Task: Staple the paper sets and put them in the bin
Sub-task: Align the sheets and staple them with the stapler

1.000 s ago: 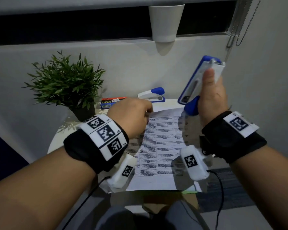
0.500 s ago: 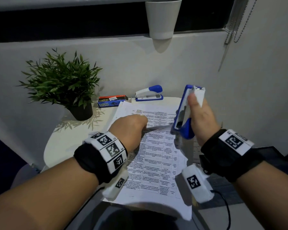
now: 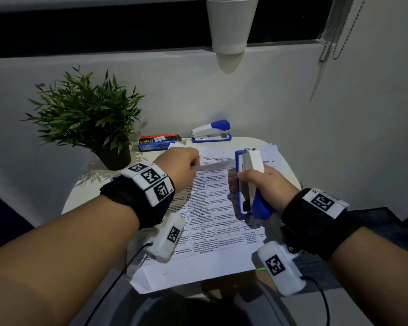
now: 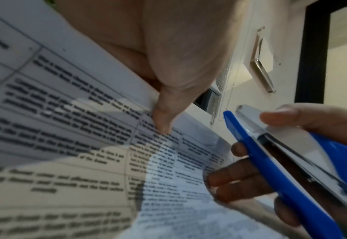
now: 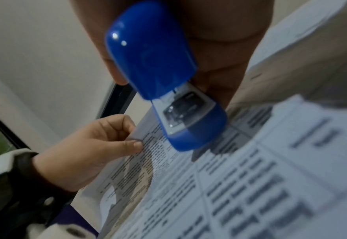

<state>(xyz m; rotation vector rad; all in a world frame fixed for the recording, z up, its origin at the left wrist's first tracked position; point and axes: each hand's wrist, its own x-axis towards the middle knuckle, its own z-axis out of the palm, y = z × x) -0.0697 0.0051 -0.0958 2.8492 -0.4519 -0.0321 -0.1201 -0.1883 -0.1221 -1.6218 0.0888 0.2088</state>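
A stack of printed paper sheets (image 3: 212,220) lies on the round white table (image 3: 80,191). My left hand (image 3: 179,168) pinches the top edge of the upper sheets (image 4: 99,126) and lifts it off the stack; the pinch also shows in the right wrist view (image 5: 115,137). My right hand (image 3: 266,182) grips a blue and white stapler (image 3: 250,182) just above the paper, nose pointing away from me, close to the lifted edge. The stapler (image 4: 287,163) shows with a narrow gap between its arms. From my right wrist I see the stapler's blue rear (image 5: 160,72).
A second blue and white stapler (image 3: 211,132) and two staple boxes (image 3: 156,142) lie at the back of the table. A potted green plant (image 3: 90,118) stands at the back left. A white cup-shaped holder (image 3: 231,24) hangs on the wall above. No bin is in view.
My right hand has brought the stapler down from head height to just above the paper. My left hand has kept pinching the top edge of the sheets and lifted it.
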